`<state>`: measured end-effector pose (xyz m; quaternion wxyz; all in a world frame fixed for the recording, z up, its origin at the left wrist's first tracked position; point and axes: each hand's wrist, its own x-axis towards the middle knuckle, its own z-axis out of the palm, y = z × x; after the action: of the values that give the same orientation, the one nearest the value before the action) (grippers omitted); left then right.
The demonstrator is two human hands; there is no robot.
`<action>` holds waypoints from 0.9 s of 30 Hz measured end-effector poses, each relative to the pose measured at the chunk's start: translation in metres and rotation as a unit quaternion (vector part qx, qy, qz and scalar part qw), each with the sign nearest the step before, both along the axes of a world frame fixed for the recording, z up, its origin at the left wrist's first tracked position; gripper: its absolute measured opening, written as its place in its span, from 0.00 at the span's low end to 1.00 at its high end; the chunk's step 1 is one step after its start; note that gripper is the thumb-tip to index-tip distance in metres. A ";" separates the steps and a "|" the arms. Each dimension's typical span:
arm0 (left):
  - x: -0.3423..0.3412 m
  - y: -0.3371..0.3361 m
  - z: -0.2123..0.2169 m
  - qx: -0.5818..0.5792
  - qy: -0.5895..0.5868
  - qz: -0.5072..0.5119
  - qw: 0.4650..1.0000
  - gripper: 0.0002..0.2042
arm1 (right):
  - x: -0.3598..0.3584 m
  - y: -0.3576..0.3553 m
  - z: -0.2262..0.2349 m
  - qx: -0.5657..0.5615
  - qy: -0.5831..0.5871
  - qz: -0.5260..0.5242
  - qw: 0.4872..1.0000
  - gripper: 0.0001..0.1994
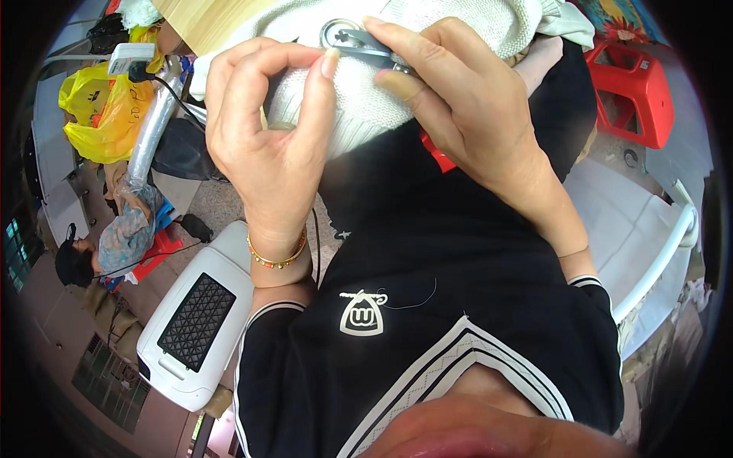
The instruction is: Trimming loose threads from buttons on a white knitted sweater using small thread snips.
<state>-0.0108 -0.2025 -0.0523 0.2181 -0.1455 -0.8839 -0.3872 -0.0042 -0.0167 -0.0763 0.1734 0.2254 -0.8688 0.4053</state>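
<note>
My right hand [466, 99] grips a small grey cutting tool [363, 44] that looks like thread snips, between thumb and forefinger. Beside the tool's far-left end, my left hand [267, 114] has its thumb and forefinger brought together in a pinch; whatever lies between them is too small to make out. A pale round ring [336, 30] shows right by the tool's tip, and I cannot tell whether it belongs to it. Under both hands, a cream knitted garment [366, 99] is spread over my lap.
A light wooden tabletop [210, 19] lies ahead at the left. Yellow plastic bags [107, 114], a white power adapter [130, 57] with a black cable and a white case [195, 320] are on my left. Beyond them sits another person [126, 237]. A red stool [630, 95] stands at the right.
</note>
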 end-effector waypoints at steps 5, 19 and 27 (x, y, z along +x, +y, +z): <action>0.000 0.001 -0.009 0.018 0.023 -0.004 1.000 0.07 | 0.000 -0.002 -0.002 0.003 -0.003 -0.015 1.000 0.22; -0.003 -0.004 -0.009 0.036 0.016 -0.041 0.998 0.07 | -0.006 -0.002 -0.007 0.003 0.052 -0.035 0.998 0.16; -0.009 -0.004 0.007 0.052 0.020 -0.052 0.997 0.08 | -0.044 0.009 -0.029 -0.212 0.303 0.064 0.927 0.18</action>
<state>-0.0200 -0.2069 -0.0453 0.2229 -0.1872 -0.8491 -0.4408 -0.0483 -0.0079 -0.1051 0.4457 0.3505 -0.6525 0.5027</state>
